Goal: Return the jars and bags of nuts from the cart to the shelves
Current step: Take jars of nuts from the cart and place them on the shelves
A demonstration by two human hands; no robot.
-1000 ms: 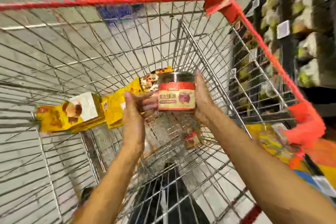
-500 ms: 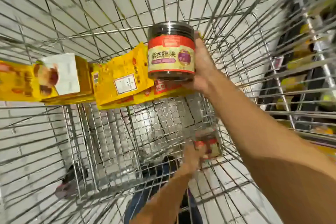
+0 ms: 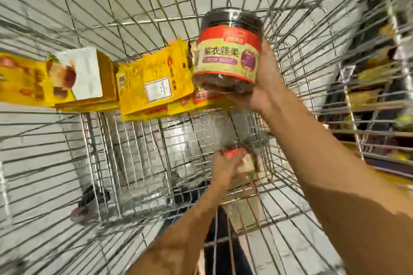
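Flat yellow nut bags (image 3: 154, 87) lean on the silver wire cart (image 3: 134, 152) wall, the left hand (image 3: 225, 165) touches a blurred red-banded jar (image 3: 244, 158) on the cart floor, its finger spread untellable, and the right hand (image 3: 266, 82) fingers curl round a raised dark-lidded jar (image 3: 228, 51).

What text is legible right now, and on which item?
"紫衣腰果": label of the jar in the right hand.
Red logo and purple strip on that label: blurred.
White sticker on the yellow bags: too blurred.
Second jar by the left hand: unreadable.
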